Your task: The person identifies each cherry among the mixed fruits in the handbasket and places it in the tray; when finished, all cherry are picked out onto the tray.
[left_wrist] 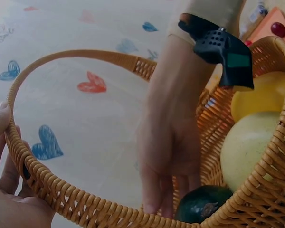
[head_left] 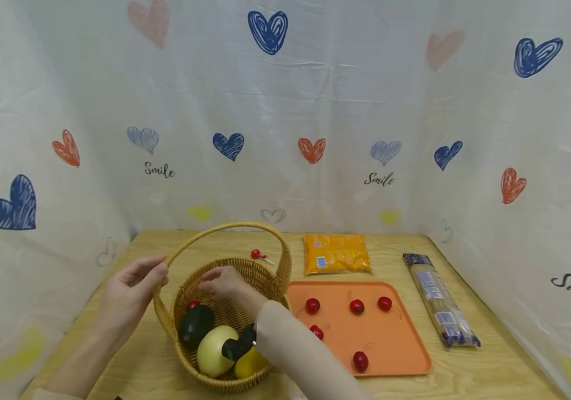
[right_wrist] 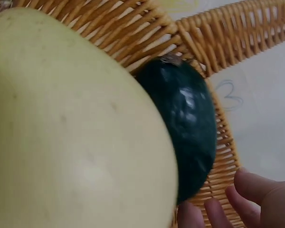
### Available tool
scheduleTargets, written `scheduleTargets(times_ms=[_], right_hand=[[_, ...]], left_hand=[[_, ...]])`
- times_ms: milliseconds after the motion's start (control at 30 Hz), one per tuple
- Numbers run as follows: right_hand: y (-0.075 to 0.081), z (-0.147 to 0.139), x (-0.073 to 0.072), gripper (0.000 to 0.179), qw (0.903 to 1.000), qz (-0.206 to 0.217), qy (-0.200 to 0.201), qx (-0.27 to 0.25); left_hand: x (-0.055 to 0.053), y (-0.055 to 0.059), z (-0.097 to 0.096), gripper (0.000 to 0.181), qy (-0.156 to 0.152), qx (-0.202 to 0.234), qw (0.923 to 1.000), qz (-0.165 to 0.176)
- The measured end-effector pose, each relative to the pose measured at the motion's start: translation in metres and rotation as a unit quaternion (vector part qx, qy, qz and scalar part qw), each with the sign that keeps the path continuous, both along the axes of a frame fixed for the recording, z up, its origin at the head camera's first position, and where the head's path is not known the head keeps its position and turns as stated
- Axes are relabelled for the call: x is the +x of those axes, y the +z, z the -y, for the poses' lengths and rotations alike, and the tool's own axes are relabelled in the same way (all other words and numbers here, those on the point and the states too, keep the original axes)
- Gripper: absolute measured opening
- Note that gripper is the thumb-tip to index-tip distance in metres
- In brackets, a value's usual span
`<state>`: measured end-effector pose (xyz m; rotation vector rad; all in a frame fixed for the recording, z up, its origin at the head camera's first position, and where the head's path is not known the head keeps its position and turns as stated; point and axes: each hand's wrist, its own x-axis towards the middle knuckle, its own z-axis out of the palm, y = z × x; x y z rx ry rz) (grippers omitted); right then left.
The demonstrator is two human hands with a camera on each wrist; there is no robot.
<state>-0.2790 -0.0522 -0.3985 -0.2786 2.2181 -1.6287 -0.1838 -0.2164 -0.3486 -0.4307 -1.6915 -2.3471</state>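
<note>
My left hand [head_left: 128, 289] grips the handle [left_wrist: 35, 171] of a wicker basket [head_left: 235, 386] on its left side, thumb and fingers about it. Over the inside of the basket, my right hand [head_left: 225, 282] reaches down with loosely bent fingers, and nothing shows between them. In the right wrist view its fingertips [right_wrist: 190, 216] are right by the lower end of a dark green avocado [right_wrist: 187, 128]. Beside the avocado lie a large pale green fruit [head_left: 215, 351] and a yellow fruit [head_left: 250, 362], partly behind my right wrist's camera. A small red cherry [head_left: 193, 304] shows behind the avocado.
An orange tray [head_left: 380, 333] with several cherries [head_left: 360, 361] stands right of the basket. Behind it lies an orange packet [head_left: 337, 254]; a red lollipop [head_left: 256, 254] is behind the basket. A long clear noodle-like packet [head_left: 440, 300] lies far right. Heart-printed curtains surround the table.
</note>
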Motion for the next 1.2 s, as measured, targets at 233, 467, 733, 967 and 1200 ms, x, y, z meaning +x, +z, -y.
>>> scheduleTargets(times_ms=[233, 467, 733, 967, 1200], right_hand=[[-0.009, 0.015, 0.005, 0.016, 0.9991, -0.016, -0.012, 0.036], [-0.011, 0.021, 0.006, 0.015, 0.9984, -0.019, -0.036, 0.04], [-0.016, 0.024, 0.007, 0.013, 0.9923, -0.05, -0.041, 0.106], [-0.017, 0.026, 0.006, 0.006, 0.9884, -0.056, -0.029, 0.138], [-0.019, 0.026, 0.003, 0.004, 0.9872, -0.062, -0.012, 0.147]], left_hand=[[0.0, 0.001, -0.002, 0.026, 0.001, 0.002, 1.0, -0.008], [0.001, 0.002, -0.003, 0.026, 0.002, 0.006, 0.9998, -0.017], [0.0, 0.002, -0.002, 0.026, 0.001, 0.005, 0.9999, -0.013], [0.001, 0.0, -0.002, 0.026, 0.005, 0.005, 0.9999, -0.008], [0.0, 0.001, -0.002, 0.025, 0.003, 0.001, 1.0, -0.007]])
